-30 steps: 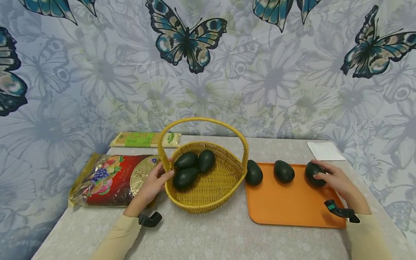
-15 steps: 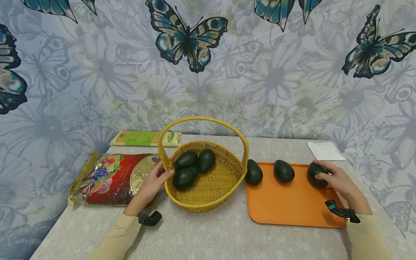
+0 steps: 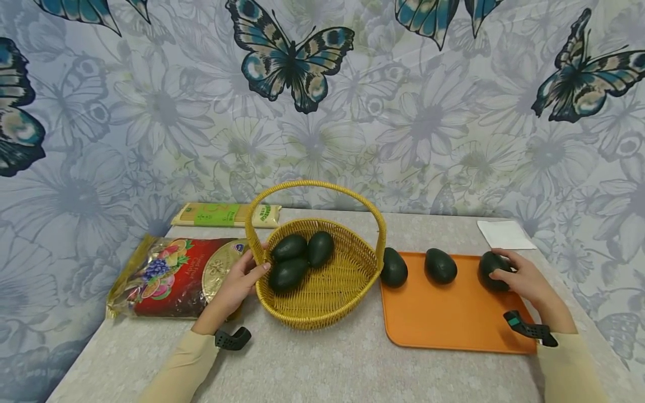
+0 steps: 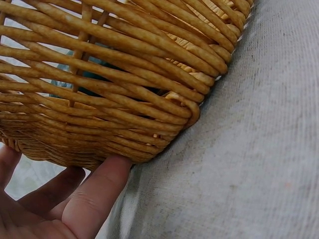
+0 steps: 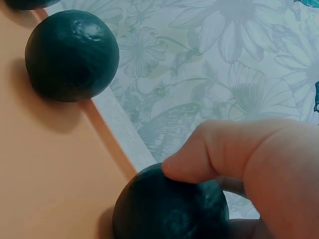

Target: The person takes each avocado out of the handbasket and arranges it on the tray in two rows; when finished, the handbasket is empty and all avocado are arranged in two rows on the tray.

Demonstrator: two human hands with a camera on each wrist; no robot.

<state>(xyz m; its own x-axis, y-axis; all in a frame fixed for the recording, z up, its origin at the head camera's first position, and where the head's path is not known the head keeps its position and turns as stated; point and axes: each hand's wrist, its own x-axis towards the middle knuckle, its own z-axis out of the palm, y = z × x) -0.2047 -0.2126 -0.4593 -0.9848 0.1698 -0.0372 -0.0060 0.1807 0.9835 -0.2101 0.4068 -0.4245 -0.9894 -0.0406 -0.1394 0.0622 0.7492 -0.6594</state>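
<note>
In the head view a yellow woven basket (image 3: 322, 313) with a tall arched handle holds several dark green avocados, three of them bunched at its left side. My left hand (image 3: 242, 278) grips the basket's left rim near the foot of the handle, thumb on top. Its fingers (image 4: 94, 199) press against the wicker in the left wrist view. On the far right of the orange tray (image 3: 448, 319), my right hand (image 3: 526, 280) holds an avocado (image 3: 491, 271) between thumb and fingers. The thumb lies across this avocado (image 5: 164, 209) in the right wrist view; its underside is out of frame.
Two more avocados lie along the tray's back edge, one in the middle (image 3: 440, 266), one at the left corner (image 3: 394, 268) close to the basket. A red candy bag (image 3: 171, 280) and a yellow-green packet (image 3: 216, 215) lie left. A white paper (image 3: 505, 234) is behind the tray.
My right hand and the avocado in it have shifted slightly to the right. My left hand and the basket look the same as before.
</note>
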